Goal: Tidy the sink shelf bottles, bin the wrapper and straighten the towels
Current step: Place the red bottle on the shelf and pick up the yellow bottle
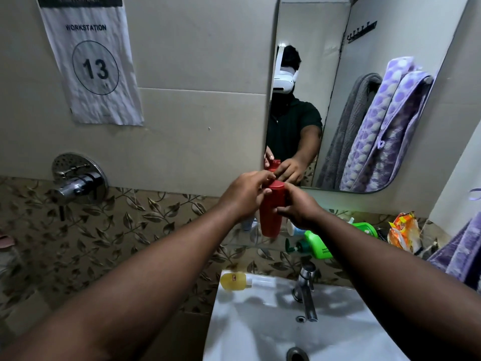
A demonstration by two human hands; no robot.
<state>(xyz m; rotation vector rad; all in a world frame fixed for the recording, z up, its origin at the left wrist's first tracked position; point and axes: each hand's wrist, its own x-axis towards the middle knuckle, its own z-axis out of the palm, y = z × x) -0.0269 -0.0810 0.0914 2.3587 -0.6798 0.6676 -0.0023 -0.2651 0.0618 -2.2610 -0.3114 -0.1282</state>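
Note:
A tall red bottle (270,217) is held upright above the glass sink shelf (260,246), just under the mirror. My left hand (244,194) grips its cap end from the left, and my right hand (299,209) wraps its body from the right. On the shelf a green pump bottle (316,244) lies on its side, with a second green bottle (365,229) behind it. An orange wrapper (403,233) sits crumpled at the shelf's right end. A purple towel (460,254) hangs at the right edge.
A yellow bottle (233,281) lies on the white sink's (260,329) back left corner, next to the chrome tap (307,290). A wall mixer valve (78,183) sticks out at left. The mirror (338,100) reflects grey and purple towels on a rail.

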